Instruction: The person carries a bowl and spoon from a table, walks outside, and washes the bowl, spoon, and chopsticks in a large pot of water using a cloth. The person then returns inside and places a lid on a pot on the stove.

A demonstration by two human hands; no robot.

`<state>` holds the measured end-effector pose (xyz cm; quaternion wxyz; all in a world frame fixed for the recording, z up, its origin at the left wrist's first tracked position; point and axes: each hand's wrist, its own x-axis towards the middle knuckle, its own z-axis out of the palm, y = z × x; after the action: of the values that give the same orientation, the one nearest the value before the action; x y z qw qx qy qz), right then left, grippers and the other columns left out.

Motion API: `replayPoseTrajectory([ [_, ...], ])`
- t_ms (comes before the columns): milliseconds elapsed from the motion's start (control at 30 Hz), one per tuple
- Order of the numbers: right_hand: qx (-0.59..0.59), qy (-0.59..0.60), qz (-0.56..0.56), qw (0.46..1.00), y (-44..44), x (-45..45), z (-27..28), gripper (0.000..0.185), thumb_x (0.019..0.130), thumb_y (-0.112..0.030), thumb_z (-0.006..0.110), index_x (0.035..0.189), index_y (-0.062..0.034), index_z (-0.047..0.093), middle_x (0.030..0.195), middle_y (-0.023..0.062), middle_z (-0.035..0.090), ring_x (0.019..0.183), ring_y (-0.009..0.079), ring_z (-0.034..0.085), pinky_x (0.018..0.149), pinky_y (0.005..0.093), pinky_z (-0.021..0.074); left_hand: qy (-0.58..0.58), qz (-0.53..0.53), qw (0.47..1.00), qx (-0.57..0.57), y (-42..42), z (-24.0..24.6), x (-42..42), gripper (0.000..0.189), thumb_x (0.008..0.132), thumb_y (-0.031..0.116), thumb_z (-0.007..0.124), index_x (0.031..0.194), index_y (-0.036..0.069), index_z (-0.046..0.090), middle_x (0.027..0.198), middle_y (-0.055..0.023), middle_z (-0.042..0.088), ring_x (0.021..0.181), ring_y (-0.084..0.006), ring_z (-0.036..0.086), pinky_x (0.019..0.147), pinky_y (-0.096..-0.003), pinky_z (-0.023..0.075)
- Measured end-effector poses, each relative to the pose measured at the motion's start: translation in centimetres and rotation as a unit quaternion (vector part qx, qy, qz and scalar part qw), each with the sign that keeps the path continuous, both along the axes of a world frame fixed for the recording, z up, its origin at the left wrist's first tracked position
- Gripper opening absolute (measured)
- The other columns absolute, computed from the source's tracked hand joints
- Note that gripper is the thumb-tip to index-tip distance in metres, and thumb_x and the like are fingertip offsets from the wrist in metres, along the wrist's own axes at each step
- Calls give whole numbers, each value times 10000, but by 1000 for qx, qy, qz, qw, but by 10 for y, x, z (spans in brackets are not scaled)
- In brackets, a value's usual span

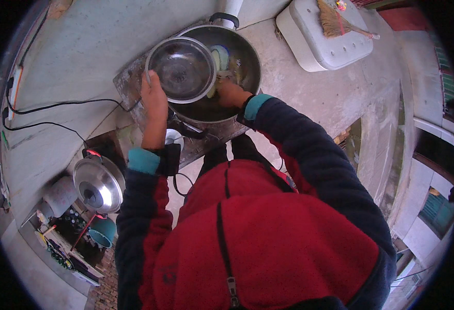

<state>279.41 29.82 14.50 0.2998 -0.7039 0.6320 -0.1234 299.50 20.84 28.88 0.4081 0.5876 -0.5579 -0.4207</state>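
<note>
A round bowl with a bright rim is tilted over the left part of a large dark wok. My left hand grips its left rim, thumb on top. Whether the bowl is metal or glass, I cannot tell. Down inside the wok is my right hand, fingers curled beside the bowl's right rim. A pale greenish oval thing lies just above these fingers, and a yellowish piece shows below them. My fingertips are partly hidden, so what they hold is unclear.
The wok rests on a worn board or low table against the wall. A black cable runs along the left. A domed metal lid sits lower left near a teal bucket. At upper right, a straw broom lies on a white container.
</note>
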Motion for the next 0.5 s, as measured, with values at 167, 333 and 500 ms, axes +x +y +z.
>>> replayPoseTrajectory([
  [167, 72, 37, 81, 993, -11, -7, -1, 460, 800, -256, 599, 1199, -27, 613, 1304, 239, 488, 1113, 394, 569, 923, 495, 463, -67, 54, 994, -71, -8, 14, 6, 493, 1005, 335, 438, 1295, -59, 499, 1178, -220, 603, 1058, -284, 581, 936, -372, 429],
  [333, -6, 255, -33, 966, -9, -5, 3, 381, 746, -251, 663, 1046, -17, 657, 1200, 204, 548, 1128, 362, 545, 861, 509, 483, -29, 10, 995, -90, -14, 38, 14, 448, 1009, 281, 438, 1310, -46, 495, 1201, -204, 601, 1078, -244, 580, 933, -362, 441],
  [500, 98, 134, 73, 983, -6, -12, 7, 440, 761, -358, 675, 1075, -51, 685, 1189, 193, 558, 1191, 357, 490, 923, 553, 420, -39, -29, 994, -102, -10, 46, 10, 429, 1007, 253, 450, 1320, -37, 497, 1217, -191, 600, 1085, -242, 581, 938, -354, 442],
])
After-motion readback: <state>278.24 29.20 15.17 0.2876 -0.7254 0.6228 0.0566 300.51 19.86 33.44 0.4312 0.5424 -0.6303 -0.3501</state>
